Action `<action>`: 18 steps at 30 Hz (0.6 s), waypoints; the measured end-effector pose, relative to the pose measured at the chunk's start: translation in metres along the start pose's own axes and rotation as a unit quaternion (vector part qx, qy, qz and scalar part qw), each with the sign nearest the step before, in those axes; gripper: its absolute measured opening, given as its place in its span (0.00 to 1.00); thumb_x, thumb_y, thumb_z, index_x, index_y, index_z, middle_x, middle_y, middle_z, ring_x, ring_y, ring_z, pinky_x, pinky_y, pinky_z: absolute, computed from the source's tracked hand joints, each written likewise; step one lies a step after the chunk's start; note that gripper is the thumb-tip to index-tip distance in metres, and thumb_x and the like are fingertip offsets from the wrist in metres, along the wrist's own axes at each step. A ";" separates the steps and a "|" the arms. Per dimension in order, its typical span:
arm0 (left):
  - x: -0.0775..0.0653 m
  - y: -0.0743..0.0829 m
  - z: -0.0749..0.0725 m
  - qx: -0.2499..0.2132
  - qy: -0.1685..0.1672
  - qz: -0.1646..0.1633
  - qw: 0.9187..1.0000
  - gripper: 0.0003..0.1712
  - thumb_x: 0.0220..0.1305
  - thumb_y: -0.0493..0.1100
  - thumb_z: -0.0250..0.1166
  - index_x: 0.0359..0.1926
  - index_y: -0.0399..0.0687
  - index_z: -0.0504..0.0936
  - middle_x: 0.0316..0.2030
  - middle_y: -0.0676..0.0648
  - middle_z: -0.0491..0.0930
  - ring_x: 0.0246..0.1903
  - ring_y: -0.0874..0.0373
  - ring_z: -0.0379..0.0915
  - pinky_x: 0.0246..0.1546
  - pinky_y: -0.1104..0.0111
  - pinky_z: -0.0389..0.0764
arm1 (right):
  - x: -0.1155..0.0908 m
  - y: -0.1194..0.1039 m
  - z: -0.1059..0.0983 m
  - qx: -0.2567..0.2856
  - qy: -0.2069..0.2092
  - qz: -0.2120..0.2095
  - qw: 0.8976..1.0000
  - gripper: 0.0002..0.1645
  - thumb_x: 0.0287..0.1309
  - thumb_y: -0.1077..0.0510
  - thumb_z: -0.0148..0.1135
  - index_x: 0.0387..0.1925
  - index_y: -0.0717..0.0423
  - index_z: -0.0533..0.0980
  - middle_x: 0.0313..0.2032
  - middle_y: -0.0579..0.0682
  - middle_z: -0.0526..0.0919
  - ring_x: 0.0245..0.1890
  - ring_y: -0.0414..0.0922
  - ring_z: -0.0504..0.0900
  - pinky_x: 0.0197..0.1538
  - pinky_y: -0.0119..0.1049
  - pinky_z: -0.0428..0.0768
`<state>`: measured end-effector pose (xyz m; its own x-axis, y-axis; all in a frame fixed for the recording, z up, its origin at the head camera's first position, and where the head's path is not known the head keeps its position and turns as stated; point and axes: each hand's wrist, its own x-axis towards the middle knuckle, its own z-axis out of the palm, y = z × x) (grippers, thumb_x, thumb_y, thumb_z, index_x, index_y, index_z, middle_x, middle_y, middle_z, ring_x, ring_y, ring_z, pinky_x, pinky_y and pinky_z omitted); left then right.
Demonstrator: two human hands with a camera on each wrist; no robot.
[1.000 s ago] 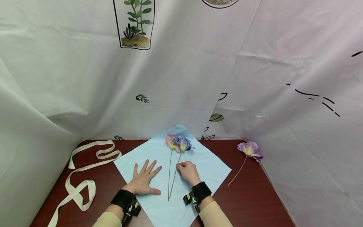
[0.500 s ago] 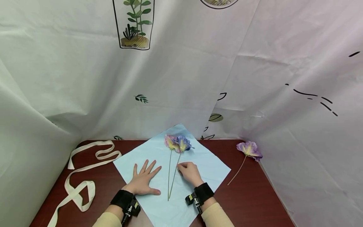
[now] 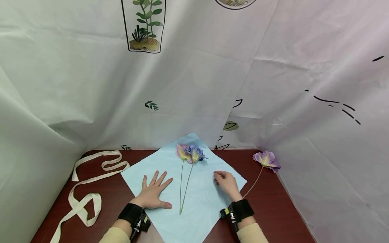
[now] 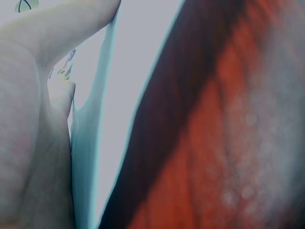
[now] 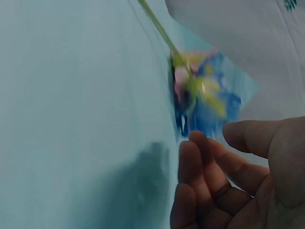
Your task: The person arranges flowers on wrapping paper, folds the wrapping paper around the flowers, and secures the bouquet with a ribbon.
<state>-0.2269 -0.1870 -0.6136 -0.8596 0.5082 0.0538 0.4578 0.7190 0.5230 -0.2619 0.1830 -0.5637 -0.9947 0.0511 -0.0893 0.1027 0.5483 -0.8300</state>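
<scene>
A pink-and-yellow artificial flower [image 3: 182, 152] and a blue one [image 3: 197, 154] lie side by side on a light blue sheet of wrapping paper [image 3: 199, 229]. Their thin green stems cross near the lower ends. Flat on the sheet's left part rests my left hand [image 3: 153, 194], fingers spread. My right hand [image 3: 227, 184] hovers over the sheet's right part, fingers loosely bent. In the right wrist view, thumb and fingertips [image 5: 198, 143] stand apart with nothing between them. To the right, a purple flower [image 3: 266, 160] lies on the table, its stem end partly behind my right wrist.
A cream ribbon [image 3: 82, 206] lies in loops on the dark red-brown table [image 3: 273, 216] at the left. White printed cloth [image 3: 194, 84] walls off the back and both sides.
My right hand has let go of the blue flower's stem and moved right, toward the purple flower. Both flowers on the sheet and my left hand have stayed put.
</scene>
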 end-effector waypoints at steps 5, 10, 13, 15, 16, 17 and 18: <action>-0.001 0.005 -0.005 0.018 -0.021 -0.014 1.000 0.66 0.52 0.77 0.72 0.83 0.51 0.61 0.84 0.36 0.48 0.81 0.27 0.34 0.66 0.20 0.27 | 0.005 0.023 -0.041 0.063 0.085 0.031 0.994 0.19 0.78 0.56 0.59 0.60 0.64 0.82 0.44 0.61 0.89 0.40 0.49 0.88 0.41 0.32 0.79; 0.000 0.001 0.000 0.009 -0.008 -0.009 1.000 0.66 0.51 0.79 0.72 0.83 0.52 0.62 0.83 0.35 0.50 0.81 0.26 0.34 0.66 0.21 0.26 | 0.014 0.057 -0.080 0.034 0.211 0.063 0.975 0.19 0.75 0.54 0.59 0.58 0.62 0.78 0.48 0.64 0.84 0.44 0.54 0.82 0.42 0.37 0.75; 0.001 -0.005 0.006 0.001 0.005 -0.005 1.000 0.67 0.49 0.82 0.70 0.83 0.54 0.62 0.84 0.37 0.49 0.82 0.28 0.34 0.66 0.22 0.24 | 0.016 0.081 -0.095 0.023 0.249 0.096 0.963 0.23 0.75 0.52 0.58 0.60 0.65 0.73 0.51 0.66 0.80 0.46 0.58 0.79 0.44 0.44 0.75; 0.002 -0.009 0.010 0.002 0.009 -0.003 1.000 0.68 0.48 0.84 0.69 0.83 0.56 0.62 0.84 0.39 0.49 0.82 0.29 0.33 0.67 0.23 0.22 | 0.015 0.095 -0.102 0.014 0.252 0.127 0.959 0.27 0.76 0.49 0.57 0.63 0.65 0.69 0.53 0.68 0.79 0.48 0.62 0.79 0.46 0.50 0.76; 0.002 -0.011 0.011 0.002 0.013 -0.003 1.000 0.68 0.48 0.84 0.69 0.83 0.57 0.62 0.84 0.40 0.48 0.82 0.30 0.33 0.67 0.23 0.22 | 0.015 0.100 -0.106 0.006 0.252 0.140 0.958 0.30 0.76 0.46 0.57 0.64 0.66 0.69 0.54 0.69 0.79 0.49 0.64 0.79 0.48 0.53 0.76; 0.002 -0.012 0.013 0.005 0.016 -0.002 1.000 0.68 0.48 0.84 0.69 0.83 0.58 0.62 0.84 0.41 0.48 0.82 0.30 0.33 0.67 0.23 0.23 | 0.015 0.105 -0.108 -0.004 0.251 0.150 0.956 0.33 0.75 0.43 0.57 0.65 0.66 0.68 0.55 0.70 0.79 0.50 0.65 0.79 0.50 0.55 0.76; 0.003 -0.013 0.014 0.008 0.018 0.000 1.000 0.68 0.48 0.84 0.69 0.83 0.58 0.62 0.85 0.41 0.48 0.82 0.31 0.33 0.67 0.23 0.23 | 0.015 0.109 -0.110 -0.017 0.249 0.158 0.955 0.36 0.75 0.39 0.56 0.65 0.66 0.69 0.55 0.70 0.80 0.50 0.66 0.79 0.51 0.58 0.75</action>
<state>-0.2321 -0.1886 -0.6318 -0.8674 0.4905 0.0843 0.4605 0.7267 0.5097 -0.2663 0.3356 -0.5943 -0.7946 0.6049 -0.0523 0.4070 0.4667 -0.7852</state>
